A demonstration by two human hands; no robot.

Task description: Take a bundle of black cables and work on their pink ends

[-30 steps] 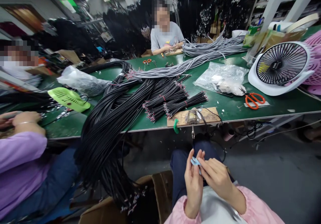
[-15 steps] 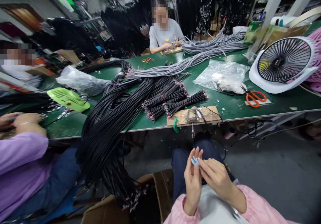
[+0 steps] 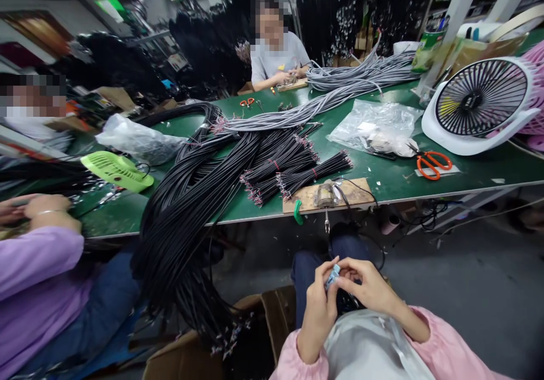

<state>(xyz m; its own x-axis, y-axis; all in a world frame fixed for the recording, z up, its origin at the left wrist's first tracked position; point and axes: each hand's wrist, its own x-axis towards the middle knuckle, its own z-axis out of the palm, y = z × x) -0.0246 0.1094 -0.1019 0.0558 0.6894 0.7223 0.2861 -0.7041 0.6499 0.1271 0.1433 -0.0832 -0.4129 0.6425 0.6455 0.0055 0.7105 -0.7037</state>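
Over the lap, well short of the table [image 3: 425,190] edge: left hand [image 3: 318,306] and right hand [image 3: 369,288] brought together, fingers of both curled shut around a small pale-blue piece [image 3: 332,278], pinched between the fingertips. Too small to tell what the piece is. Looks like a fiddling, adjusting stage with the piece itself, well apart from the bundled black cables [image 3: 293,173] and the wooden jig [image 3: 327,195] on the table. Next move probably calls for a steady pinch from one hand while the other works the piece, or a reach up to the jig. To the left, a co-worker's purple sleeve [image 3: 38,272]; orange scissors [image 3: 431,163] and a white fan [image 3: 480,105] far right
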